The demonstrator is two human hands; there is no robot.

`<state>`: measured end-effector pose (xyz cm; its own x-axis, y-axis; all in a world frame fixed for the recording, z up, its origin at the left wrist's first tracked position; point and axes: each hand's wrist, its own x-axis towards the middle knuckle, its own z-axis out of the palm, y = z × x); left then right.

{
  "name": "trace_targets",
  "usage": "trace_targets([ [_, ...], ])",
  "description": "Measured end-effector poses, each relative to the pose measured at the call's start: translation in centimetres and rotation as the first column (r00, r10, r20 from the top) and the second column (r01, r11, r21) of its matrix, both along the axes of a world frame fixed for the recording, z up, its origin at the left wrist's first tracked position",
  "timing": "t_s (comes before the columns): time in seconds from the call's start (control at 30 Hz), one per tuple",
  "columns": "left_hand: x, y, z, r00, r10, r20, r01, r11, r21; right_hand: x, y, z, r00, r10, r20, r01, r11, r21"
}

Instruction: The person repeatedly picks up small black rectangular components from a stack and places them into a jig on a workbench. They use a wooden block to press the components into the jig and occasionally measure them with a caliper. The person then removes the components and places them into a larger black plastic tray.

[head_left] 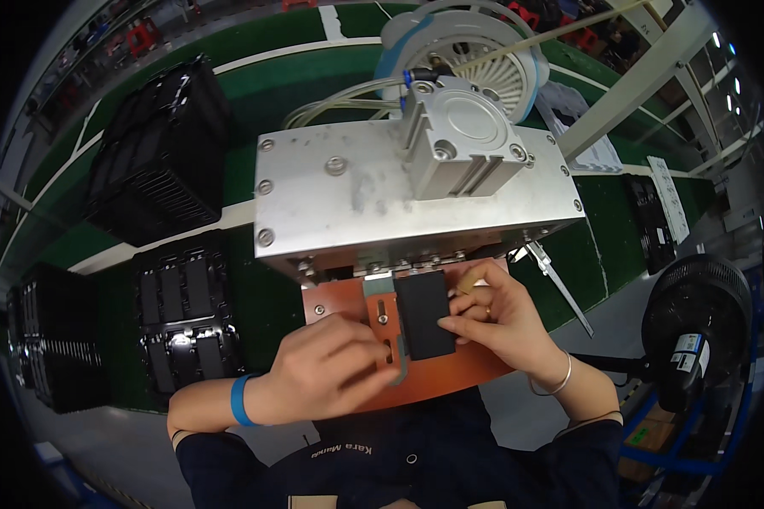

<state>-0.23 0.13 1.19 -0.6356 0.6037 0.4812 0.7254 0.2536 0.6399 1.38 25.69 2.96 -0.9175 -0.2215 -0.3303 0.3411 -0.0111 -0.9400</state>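
A flat black rectangular piece (427,316) lies on the orange base plate (475,366) at the front of a metal press fixture. My right hand (509,322) is at its right edge, thumb on the border and fingers curled beside it; a tan cover wraps one fingertip. To the left of the black piece stands an orange slotted block (383,314) with a screw in its slot. Curled fingers of my left hand (335,365) meet that block's lower end; what they pinch, if anything, is hidden.
An aluminium housing (339,204) with a pneumatic cylinder (471,136) rises just beyond my hands. Stacked black trays (157,153) stand far left, and a tray of black pieces (187,305) lies nearer. A caliper (556,284) and black fan (696,314) are at right.
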Motion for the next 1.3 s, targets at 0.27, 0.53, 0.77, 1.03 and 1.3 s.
trace_targets([
  [0.27,2.7,-0.5,0.7,0.651,-0.107,0.751,-0.151,0.952,0.267,3.2,-4.2,-0.3,0.977,0.050,-0.210,-0.085,0.983,-0.164],
  [0.53,7.2,-15.4,-4.1,0.516,0.743,0.427,-0.851,0.503,0.153,0.4,-10.5,2.7,0.488,0.722,-0.491,-0.430,0.688,0.584],
  [0.77,9.9,-20.0,-7.8,0.290,0.954,0.076,-0.901,0.299,-0.313,-4.6,-21.8,-3.0,-0.196,0.867,-0.458,-0.048,0.458,0.888],
  [1.03,11.6,-21.7,-7.8,0.051,0.959,-0.278,-0.929,-0.057,-0.367,-5.3,-30.0,-7.9,-0.587,0.783,-0.208,0.209,0.394,0.895],
  [1.3,10.0,-22.7,-6.2,0.070,0.990,-0.124,-0.810,-0.016,-0.586,-4.5,-30.5,-9.0,-0.586,0.789,-0.184,0.282,0.412,0.867],
])
